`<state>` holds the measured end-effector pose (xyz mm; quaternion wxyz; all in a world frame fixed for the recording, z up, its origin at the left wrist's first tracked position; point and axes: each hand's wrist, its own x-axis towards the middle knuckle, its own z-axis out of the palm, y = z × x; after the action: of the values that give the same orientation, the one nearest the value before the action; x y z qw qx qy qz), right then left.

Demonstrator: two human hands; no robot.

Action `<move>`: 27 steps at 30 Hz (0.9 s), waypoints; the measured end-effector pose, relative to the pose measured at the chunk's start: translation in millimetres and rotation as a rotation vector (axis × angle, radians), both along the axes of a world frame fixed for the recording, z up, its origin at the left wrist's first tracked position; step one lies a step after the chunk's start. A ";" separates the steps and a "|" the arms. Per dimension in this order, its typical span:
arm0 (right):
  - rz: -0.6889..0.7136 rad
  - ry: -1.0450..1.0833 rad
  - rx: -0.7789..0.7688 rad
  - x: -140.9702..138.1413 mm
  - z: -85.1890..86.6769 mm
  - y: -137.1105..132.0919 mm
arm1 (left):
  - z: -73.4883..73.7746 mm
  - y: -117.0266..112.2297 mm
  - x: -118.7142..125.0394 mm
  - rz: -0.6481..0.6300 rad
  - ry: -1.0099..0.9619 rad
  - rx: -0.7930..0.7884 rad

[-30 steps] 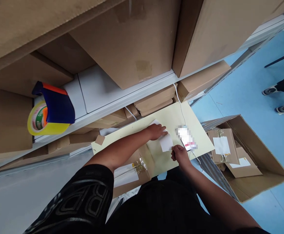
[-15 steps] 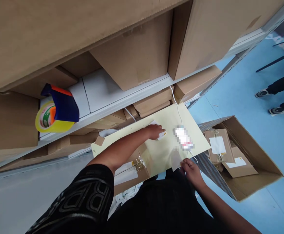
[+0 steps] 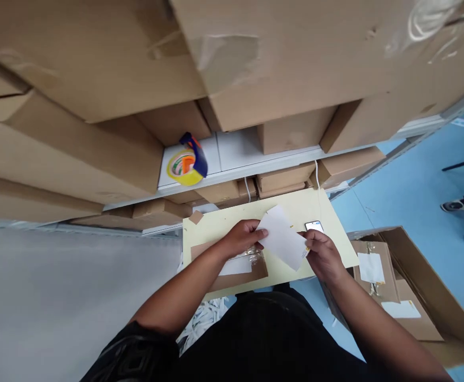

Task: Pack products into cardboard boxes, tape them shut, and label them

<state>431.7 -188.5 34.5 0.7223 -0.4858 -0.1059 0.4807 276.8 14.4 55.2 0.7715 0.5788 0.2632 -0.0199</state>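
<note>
White label sheets [image 3: 281, 241] with small yellow marks at their edges are held over the pale yellow table; they overlap, and I cannot tell how many there are. My left hand [image 3: 244, 237] pinches their left edge between thumb and fingers. At the right edge, my right hand [image 3: 324, 253] has its fingers closed on the sheets. Just beyond the right hand, a phone [image 3: 314, 226] lies on the table. Below my left forearm and wrist sits a cardboard box [image 3: 255, 271], taped, with a white label on top, partly covered by the arm.
A tape dispenser [image 3: 187, 162] rests on the shelf [image 3: 235, 146] among large cartons. To the right, an open carton [image 3: 426, 270] on the floor holds labelled boxes. Paper strips [image 3: 206, 318] lie under the table [image 3: 337, 233]. A person's feet [image 3: 454, 206] show at far right.
My left hand has lifted its label sheet off the table and brought it against the one in my right hand. Both hands now meet over the table; the view has shifted and tilted upward.
</note>
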 end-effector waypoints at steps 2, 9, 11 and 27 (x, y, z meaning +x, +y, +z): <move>0.010 0.017 -0.026 -15.8 2.2 10.5 | 4.7 -12.3 -23.3 0.194 -0.019 0.014; 0.217 0.057 -0.137 -88.7 13.2 41.0 | 7.5 -42.3 -77.5 0.578 -0.071 0.099; 0.185 0.046 -0.170 -99.4 18.7 49.1 | 11.2 -45.4 -92.8 0.589 -0.109 0.097; 0.305 -0.082 -0.002 -162.5 77.0 80.4 | 60.0 -49.1 -147.3 0.668 -0.241 0.065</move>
<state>269.2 -108.1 111.6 0.6354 -0.4842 -0.2075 0.5646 129.5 -34.7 115.2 0.7421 0.4832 0.3455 0.3105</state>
